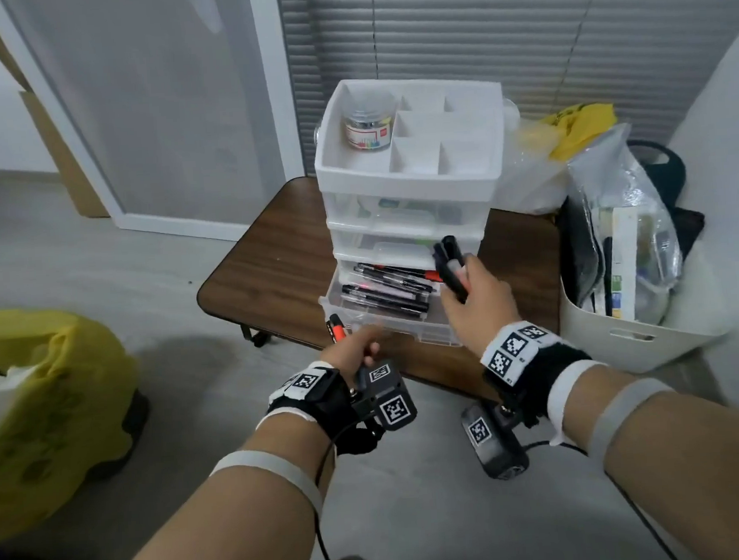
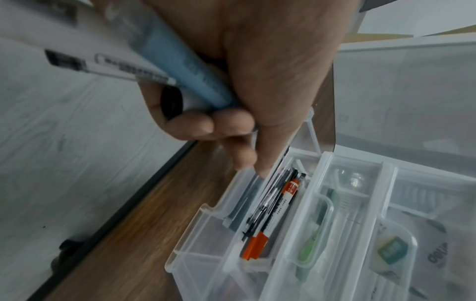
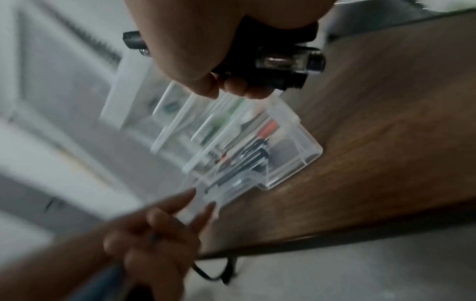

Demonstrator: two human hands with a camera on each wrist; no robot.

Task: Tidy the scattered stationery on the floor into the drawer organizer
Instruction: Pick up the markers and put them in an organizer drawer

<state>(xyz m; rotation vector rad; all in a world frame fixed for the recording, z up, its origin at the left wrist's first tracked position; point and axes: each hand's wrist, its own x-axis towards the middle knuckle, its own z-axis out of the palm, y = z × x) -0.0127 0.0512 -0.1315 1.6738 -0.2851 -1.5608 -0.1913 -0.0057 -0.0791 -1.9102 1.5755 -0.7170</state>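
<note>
tabletop (image 1: 271, 260): low, dark wood grain, rounded corners, on grey floor (image 1: 98, 261) | on it: white drawer organizer (image 1: 409, 178) at centre, lowest clear drawer (image 1: 387, 317) pulled out toward 6 o'clock | floor: yellow bag (image 1: 42, 412) at 8 o'clock, white bin (image 1: 647, 327) at 3 o'clock

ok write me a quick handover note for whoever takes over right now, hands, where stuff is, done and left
Left hand: grips a bundle of pens at the front of the open drawer, fingers at its rim.
Right hand: grips dark markers above that drawer.
Organizer stands on the low wooden table; the bottom drawer is pulled out and already holds black and orange pens. A jar of clips sits in the top tray.
Left: drop both handfuls in and shut the drawer. Floor items are not in view.
</note>
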